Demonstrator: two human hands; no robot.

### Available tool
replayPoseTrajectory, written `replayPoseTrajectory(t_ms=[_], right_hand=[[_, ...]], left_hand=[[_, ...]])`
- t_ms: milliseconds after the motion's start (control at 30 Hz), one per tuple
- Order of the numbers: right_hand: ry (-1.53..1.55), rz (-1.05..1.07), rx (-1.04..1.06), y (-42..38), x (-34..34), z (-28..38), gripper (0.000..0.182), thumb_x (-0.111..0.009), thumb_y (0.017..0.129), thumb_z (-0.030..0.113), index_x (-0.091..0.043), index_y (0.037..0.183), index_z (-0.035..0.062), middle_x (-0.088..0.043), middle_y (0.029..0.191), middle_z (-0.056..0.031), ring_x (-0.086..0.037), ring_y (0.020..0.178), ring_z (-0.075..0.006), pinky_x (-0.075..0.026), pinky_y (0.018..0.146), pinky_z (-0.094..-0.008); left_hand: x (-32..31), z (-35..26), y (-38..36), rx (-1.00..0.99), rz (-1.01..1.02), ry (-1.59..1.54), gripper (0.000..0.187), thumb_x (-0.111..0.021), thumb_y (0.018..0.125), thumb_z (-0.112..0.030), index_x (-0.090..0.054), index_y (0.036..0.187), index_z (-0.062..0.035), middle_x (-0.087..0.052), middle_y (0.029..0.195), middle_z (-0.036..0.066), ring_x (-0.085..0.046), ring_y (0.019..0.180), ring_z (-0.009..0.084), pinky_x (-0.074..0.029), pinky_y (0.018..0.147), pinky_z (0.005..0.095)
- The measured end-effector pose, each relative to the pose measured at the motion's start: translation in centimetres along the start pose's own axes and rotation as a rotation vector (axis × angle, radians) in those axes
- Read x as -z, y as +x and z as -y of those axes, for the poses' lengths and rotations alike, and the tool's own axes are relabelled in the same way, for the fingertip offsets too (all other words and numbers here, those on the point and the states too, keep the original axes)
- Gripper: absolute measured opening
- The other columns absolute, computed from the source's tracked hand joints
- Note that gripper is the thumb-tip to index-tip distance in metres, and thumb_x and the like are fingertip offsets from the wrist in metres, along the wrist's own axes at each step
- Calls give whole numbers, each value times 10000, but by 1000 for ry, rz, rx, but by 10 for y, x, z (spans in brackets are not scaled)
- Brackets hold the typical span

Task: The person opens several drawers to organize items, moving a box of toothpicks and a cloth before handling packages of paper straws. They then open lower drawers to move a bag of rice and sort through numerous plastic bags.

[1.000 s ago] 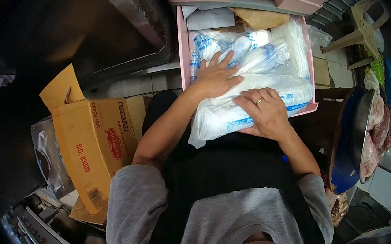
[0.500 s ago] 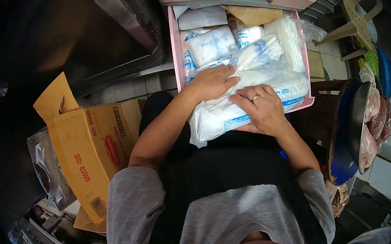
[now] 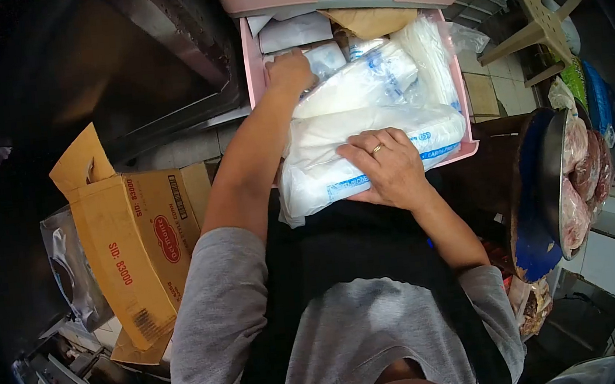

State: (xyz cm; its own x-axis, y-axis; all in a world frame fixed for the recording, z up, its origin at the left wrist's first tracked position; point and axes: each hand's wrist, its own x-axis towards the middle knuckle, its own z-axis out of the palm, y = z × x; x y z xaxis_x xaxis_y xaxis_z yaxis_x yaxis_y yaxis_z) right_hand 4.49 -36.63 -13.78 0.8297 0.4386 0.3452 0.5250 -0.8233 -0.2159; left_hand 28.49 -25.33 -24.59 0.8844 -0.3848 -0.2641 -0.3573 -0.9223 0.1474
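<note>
A pink drawer (image 3: 463, 88) stands pulled out in front of me, filled with packs of plastic bags. My right hand (image 3: 386, 164), a ring on one finger, grips the near edge of a large white pack of plastic bags with blue print (image 3: 318, 146). This pack lies across the front of the drawer, overhanging its edge. At the back left, my left hand (image 3: 291, 72) is curled over a smaller clear-wrapped pack (image 3: 326, 60); its fingertips are partly hidden. Between the hands lies another white pack (image 3: 356, 83), and a long clear pack (image 3: 428, 62) rests along the right wall.
Left of me is an open cardboard box (image 3: 132, 253) beside a dark metal appliance (image 3: 141, 75). On the right, a metal basin (image 3: 566, 197) holds bagged meat (image 3: 579, 166) on a blue-topped stool (image 3: 530, 200). A beige plastic chair (image 3: 539, 21) stands farther back.
My left hand has left the large front pack and reached forward and left to the smaller pack. My right hand stays on the front pack. The whole view has shifted slightly.
</note>
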Motion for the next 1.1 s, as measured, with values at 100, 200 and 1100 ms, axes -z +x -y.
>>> replayPoseTrajectory(t_ms=[100,200,1100], right_hand=[[2,-11,-4,-2,0,0,603,-696,663,464,-566,1123,95,-573,1028,-71,-543,961,-230,-397,824,-365],[10,-48,-16,-6,-3,0,606,-704,655,454,-564,1123,95,-570,1030,-71,-541,972,-233,-395,835,-374],[40,-79,-27,-33,-6,-2,772,-790,537,322,-513,1229,119,-537,1156,-60,-511,1069,-241,-374,920,-415]], left_hand=[[7,3,-5,-108,-19,-63,595,-693,703,-372,-570,1179,-37,-597,1168,153,-547,1121,331,-452,893,443],[16,2,-24,-226,-90,-125,489,-691,726,-362,-637,1108,-61,-615,1142,117,-552,1111,311,-445,899,413],[93,21,-116,-178,-356,-1039,211,-722,758,-180,-708,897,-23,-699,845,70,-634,774,156,-494,744,304]])
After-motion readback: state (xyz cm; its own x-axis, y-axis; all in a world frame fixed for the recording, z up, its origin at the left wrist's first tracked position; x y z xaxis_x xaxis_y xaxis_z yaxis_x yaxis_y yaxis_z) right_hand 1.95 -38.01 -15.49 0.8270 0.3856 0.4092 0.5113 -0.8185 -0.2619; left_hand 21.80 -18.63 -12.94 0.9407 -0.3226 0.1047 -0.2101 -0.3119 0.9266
